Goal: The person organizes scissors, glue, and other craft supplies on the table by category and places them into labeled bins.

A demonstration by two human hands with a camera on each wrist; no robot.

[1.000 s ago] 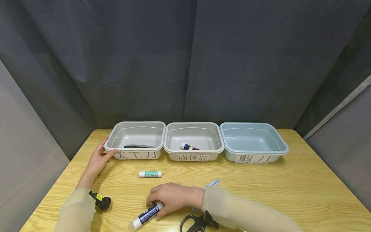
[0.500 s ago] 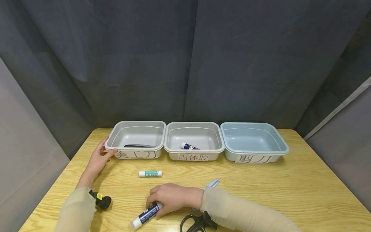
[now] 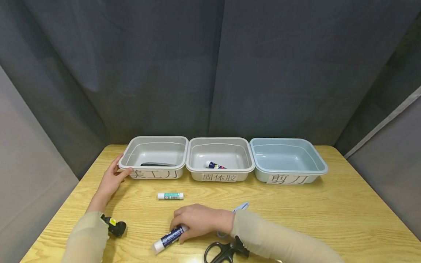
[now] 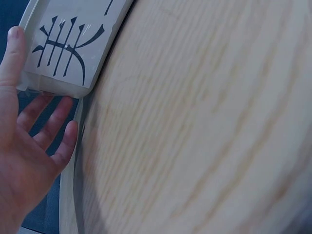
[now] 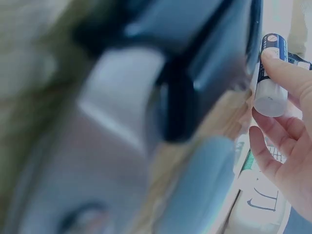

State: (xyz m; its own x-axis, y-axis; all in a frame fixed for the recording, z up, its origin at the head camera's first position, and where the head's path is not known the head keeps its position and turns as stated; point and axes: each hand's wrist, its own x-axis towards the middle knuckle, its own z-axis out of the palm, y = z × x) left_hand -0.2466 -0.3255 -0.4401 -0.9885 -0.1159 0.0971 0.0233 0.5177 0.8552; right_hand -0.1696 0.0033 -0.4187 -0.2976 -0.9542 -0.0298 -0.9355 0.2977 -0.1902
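We see the right hand (image 3: 200, 221) grasping the blue stick (image 3: 170, 237), nearer us than the green stick (image 3: 170, 196); held near one end, it could swivel or slip. The left hand (image 3: 111, 179), resting loosely, could nudge the left bin (image 3: 158, 149). The scissors (image 3: 226, 250) run off frame; the right arm (image 3: 253, 232) part-hides a pale-blue tool (image 3: 241, 206), perhaps more scissors.

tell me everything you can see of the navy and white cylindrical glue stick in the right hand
The navy-and-white cylindrical glue stick looks like smooth plastic, with white print on a dark label and pale ends. It slants over the yellowish wood-grain table, its white free end pointing left and toward the person. The bare right hand holds it near the other end, thumb against its side. Whether it touches the table, I can't tell.
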